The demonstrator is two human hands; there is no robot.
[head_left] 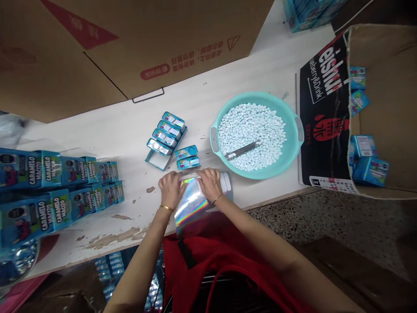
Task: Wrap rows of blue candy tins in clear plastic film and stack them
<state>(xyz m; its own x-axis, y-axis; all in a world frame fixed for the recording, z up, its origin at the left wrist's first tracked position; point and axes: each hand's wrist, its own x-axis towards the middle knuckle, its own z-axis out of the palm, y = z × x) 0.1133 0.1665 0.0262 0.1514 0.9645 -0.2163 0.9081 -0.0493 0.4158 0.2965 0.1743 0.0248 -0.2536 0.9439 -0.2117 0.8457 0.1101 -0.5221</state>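
Note:
A shiny holographic film sheet (192,201) hangs over the table's front edge, toward the red apron. My left hand (170,189) grips its left side, fingers bent over the far edge. On the right part of that edge, my right hand (210,184) is closed in the same way. Just beyond the hands lie two small blue candy tins (188,163) side by side. Behind them on the left, an open blue display box (158,160) has several similar tins (167,128) resting on it at a slant.
A turquoise basin (295,150) of small white candies (257,126) with a metal scoop (243,150) stands to the right. Beyond it is an open carton (324,121) holding blue boxes. Stacked blue candy boxes (61,191) line the left; a large cardboard box (130,39) stands behind.

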